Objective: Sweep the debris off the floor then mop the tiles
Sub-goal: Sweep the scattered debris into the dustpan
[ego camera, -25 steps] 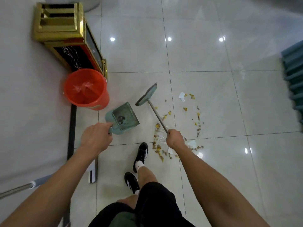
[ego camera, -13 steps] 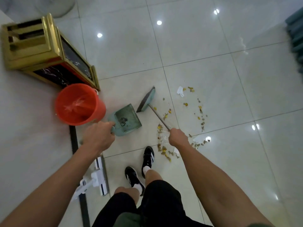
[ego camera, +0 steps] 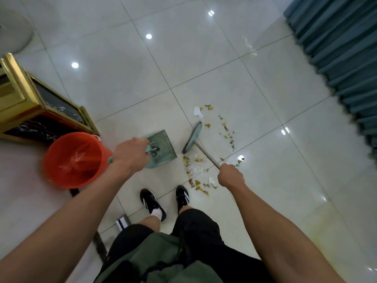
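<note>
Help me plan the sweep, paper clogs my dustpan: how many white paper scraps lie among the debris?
3 that I can tell: one scrap beyond the broom head, one right of the broom handle, one beside the right hand. Smaller bits may be hidden among the crumbs.

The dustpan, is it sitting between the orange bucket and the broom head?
Yes, the dustpan lies on the tiles with the orange bucket on its left and the broom head on its right.

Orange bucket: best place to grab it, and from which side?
Judging by its pose, grab the bucket at the top rim, coming from above. It stands upright with its mouth open, and a liner covers the inside. The near-right rim looks freest; the gold stand crowds the far side. A handle joint seems to sit by the far-right rim, but no bail shows clearly.
</note>
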A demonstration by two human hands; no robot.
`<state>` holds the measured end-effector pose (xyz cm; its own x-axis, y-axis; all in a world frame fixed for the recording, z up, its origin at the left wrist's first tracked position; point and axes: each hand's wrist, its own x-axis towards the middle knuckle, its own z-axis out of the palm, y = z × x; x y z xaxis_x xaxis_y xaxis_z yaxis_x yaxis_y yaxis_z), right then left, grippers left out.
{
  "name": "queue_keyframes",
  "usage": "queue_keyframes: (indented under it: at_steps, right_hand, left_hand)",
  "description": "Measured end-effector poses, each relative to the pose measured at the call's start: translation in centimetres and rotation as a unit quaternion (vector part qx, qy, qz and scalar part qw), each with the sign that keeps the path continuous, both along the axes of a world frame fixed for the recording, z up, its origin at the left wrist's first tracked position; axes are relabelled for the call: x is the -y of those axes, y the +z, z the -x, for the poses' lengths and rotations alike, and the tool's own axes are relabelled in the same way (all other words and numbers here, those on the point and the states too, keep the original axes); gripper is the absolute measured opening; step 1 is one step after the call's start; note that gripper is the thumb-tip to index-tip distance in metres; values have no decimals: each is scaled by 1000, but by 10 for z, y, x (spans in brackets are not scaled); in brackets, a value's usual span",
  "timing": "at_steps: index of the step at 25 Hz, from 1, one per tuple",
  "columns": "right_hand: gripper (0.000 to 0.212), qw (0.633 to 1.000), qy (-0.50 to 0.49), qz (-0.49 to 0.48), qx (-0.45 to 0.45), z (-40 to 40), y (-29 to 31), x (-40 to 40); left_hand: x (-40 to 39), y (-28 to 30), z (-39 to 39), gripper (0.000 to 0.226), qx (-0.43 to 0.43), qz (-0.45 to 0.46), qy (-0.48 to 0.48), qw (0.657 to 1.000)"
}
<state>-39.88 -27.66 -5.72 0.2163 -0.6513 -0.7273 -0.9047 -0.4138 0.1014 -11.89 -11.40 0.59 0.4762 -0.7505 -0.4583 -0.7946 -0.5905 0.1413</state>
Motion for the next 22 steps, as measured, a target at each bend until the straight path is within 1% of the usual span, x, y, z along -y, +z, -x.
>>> queue_keyframes:
  at_steps: [3,6,9,14,17,20,22]
  right_hand:
    - [28,999,-27,17,15,-6,6,-15]
    - [28,998,-56,19,30,-22,7,-18]
    - [30,997,-55,22,42,-46,1,-7]
    - [26,997,-24,5,74,-116,-25,34]
    - [26,995,-17,-10,97,-167,-42,62]
    - [25,993,-4,-22,116,-203,-50,98]
    - [25,994,5,-23,102,-212,-51,125]
  left_hand:
    - [-6,4,-22,23,3,17,-18,1000]
    - [-9,9,-45,19,8,32,-20,999]
    - [-6,10,-62,15,13,33,-17,999]
    - [15,1,-105,8,26,20,5,999]
    - [35,-2,-134,12,44,17,27,999]
    - [65,-1,-158,15,54,-4,21,998]
    - [92,0,-170,15,58,-25,6,998]
